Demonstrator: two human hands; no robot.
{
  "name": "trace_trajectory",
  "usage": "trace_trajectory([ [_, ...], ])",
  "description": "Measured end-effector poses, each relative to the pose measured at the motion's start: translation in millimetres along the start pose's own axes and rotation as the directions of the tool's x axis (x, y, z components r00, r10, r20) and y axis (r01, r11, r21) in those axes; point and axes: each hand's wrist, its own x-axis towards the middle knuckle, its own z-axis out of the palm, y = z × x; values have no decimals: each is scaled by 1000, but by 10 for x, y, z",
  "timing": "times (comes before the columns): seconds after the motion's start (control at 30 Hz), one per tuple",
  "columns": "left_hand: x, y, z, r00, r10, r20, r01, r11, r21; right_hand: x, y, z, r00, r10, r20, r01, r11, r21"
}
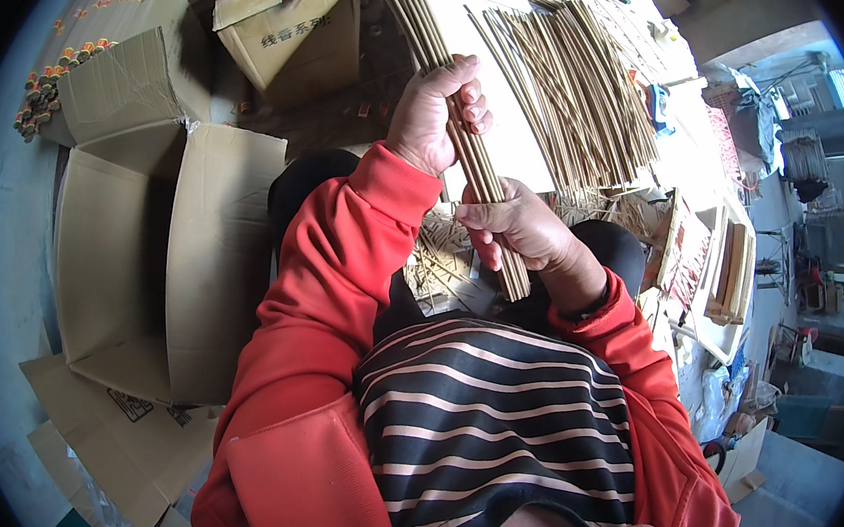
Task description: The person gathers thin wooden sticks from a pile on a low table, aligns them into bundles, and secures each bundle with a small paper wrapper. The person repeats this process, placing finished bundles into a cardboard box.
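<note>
A bundle of thin brown incense sticks (476, 158) slants in front of my body, its lower end tilted to the right. Around its upper part my left hand (434, 112) is closed, thumb across the sticks. Lower down, my right hand (529, 224) grips the same bundle, its thumb lying over the front. Just beyond and to the right, many loose incense sticks (578, 99) lie side by side on a white table (508, 120). Neither hand touches that pile.
An open cardboard box (226, 256) stands at my left, with another carton (307, 43) farther ahead. Small cylindrical bundles (46, 96) sit at the far left. Short stick pieces (432, 263) lie below my hands. A wooden frame (731, 272) is at the right.
</note>
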Motion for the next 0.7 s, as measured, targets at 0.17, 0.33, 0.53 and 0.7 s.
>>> trace_trajectory([
  [0.17, 7, -70, 9, 971, 113, -209, -78, 983, 168, 63, 44, 51, 962, -133, -237, 29, 917, -398],
  [0.33, -47, 31, 81, 989, 94, 112, -92, 996, -20, -18, -48, 44, 998, -46, -31, 43, 995, -92],
  [0.53, 24, -91, -36, 966, 186, -179, -147, 966, 212, 73, 32, 85, 939, -173, -297, -12, 847, -531],
  [0.7, -58, 13, 66, 996, 80, 50, -80, 997, 6, 17, 6, 10, 1000, 5, -6, -4, 998, 62],
])
